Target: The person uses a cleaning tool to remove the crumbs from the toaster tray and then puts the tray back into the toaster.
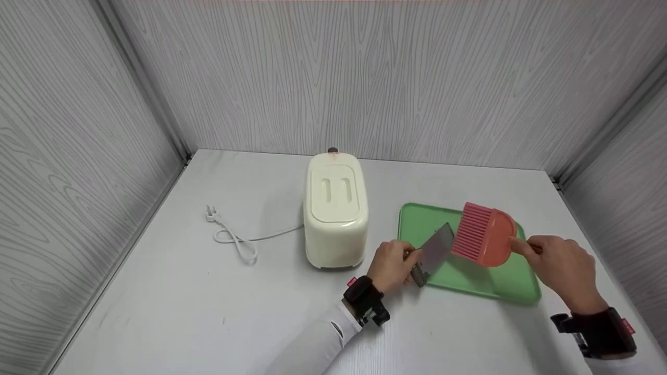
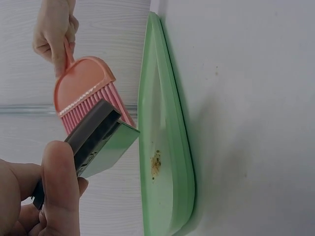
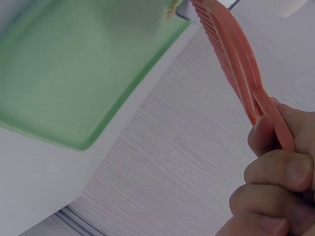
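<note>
My left hand (image 1: 393,265) grips a metal scraper (image 1: 437,249) by its dark handle, its flat blade tilted over the left part of a green tray (image 1: 513,284). In my right hand (image 1: 563,265) is a small orange hand brush (image 1: 497,239) with pink bristles, the fingers wrapped round its short handle. The bristle tips come close to the blade, and from the left wrist view the scraper overlaps them. Brown crumbs (image 2: 156,164) lie in a small heap on the tray, below the blade.
A cream toaster (image 1: 336,245) with a lid on top stands left of the tray. Its white cord ends in a plug (image 1: 211,213) farther left on the white table (image 1: 172,291). Wood-grain panels (image 1: 365,78) enclose the back and both sides. A few specks (image 2: 216,71) dot the tabletop.
</note>
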`<action>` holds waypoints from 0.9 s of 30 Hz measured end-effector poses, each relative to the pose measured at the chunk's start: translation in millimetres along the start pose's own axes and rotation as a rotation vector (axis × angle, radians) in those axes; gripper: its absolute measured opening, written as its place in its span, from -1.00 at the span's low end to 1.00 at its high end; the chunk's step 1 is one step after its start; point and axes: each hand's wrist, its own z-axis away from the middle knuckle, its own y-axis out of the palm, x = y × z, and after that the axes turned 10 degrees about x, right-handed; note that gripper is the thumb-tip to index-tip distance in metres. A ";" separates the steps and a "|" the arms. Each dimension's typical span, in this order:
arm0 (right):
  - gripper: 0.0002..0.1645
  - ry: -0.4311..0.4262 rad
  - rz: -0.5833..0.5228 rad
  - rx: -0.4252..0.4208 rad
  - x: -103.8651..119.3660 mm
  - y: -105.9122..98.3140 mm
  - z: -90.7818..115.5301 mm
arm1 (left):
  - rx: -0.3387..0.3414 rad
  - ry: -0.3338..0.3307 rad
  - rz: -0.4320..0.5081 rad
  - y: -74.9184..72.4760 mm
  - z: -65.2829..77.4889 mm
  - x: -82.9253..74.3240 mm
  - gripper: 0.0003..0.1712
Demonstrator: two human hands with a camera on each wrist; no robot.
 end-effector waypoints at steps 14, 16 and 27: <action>-0.39 -0.141 0.019 -0.029 54.9 -11.6 16.1 | 0.000 0.016 -0.027 1.1 -0.3 -0.3 -0.80; -0.39 -0.148 0.015 -0.033 59.7 -10.1 18.3 | -0.005 0.028 -0.042 1.1 -0.4 -0.2 -0.80; -0.33 -0.186 0.084 -0.069 66.7 -6.4 22.9 | -0.031 0.042 -0.096 1.5 -0.7 0.6 -0.76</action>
